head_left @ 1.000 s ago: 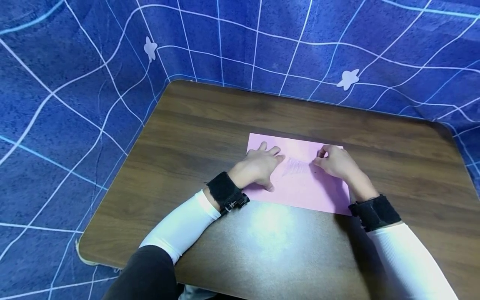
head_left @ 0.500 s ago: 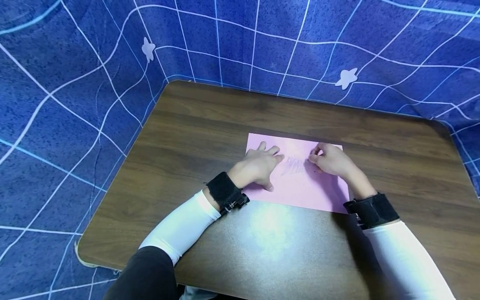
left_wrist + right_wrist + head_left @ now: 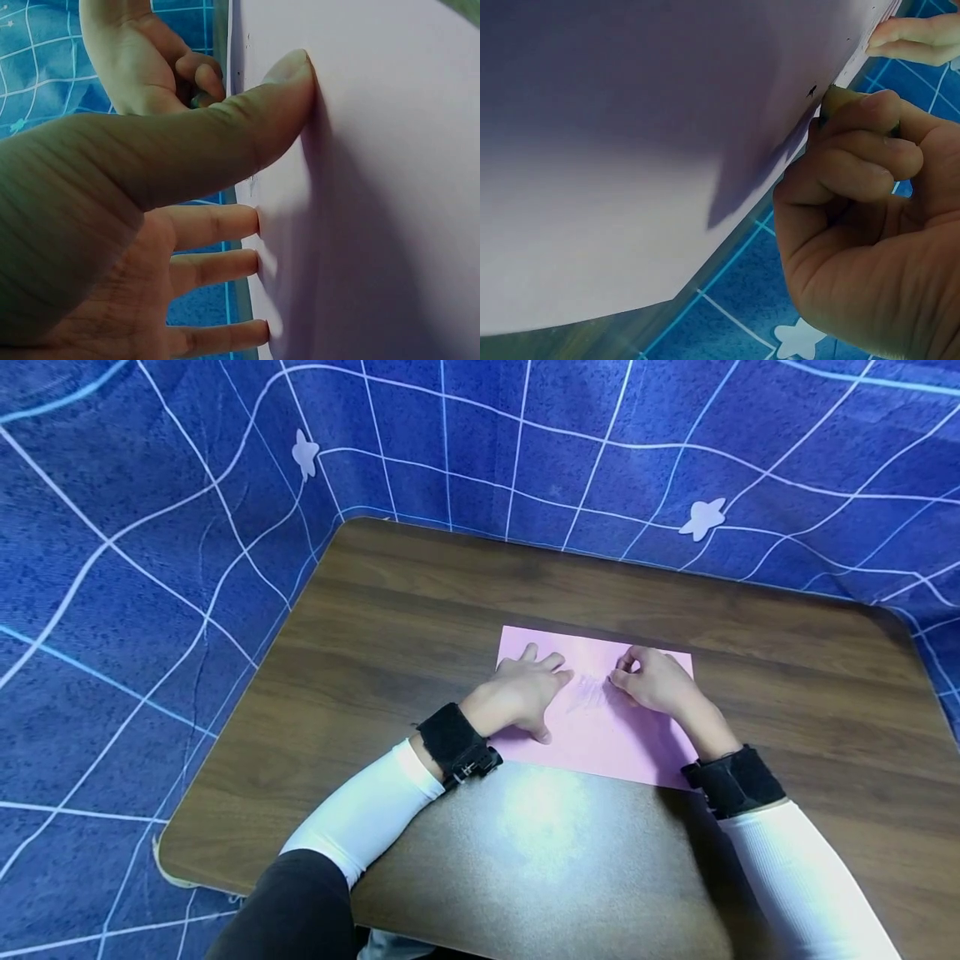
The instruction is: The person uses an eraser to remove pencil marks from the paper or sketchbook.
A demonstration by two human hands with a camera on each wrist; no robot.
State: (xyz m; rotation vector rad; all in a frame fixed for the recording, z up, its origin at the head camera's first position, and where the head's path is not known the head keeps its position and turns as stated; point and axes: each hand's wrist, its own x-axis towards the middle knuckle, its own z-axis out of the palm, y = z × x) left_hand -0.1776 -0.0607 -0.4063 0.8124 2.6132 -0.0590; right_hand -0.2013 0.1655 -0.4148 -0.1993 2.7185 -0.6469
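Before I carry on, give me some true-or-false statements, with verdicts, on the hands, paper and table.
1. The left hand rests on the pink paper with its fingers spread. True.
2. The right hand holds nothing. False: the right hand pinches a small yellowish-green object, mostly hidden.
3. The pink paper hangs over the table's edge. False: it lies wholly on the wood-grain table.
4. Faint purple scribbles show between the hands. True.
5. A black strap circles each wrist. True.

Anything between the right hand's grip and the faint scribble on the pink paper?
Nothing visible stands between the right hand's grip and the faint scribble; the left hand rests on the pink paper, on the scribble's other side.
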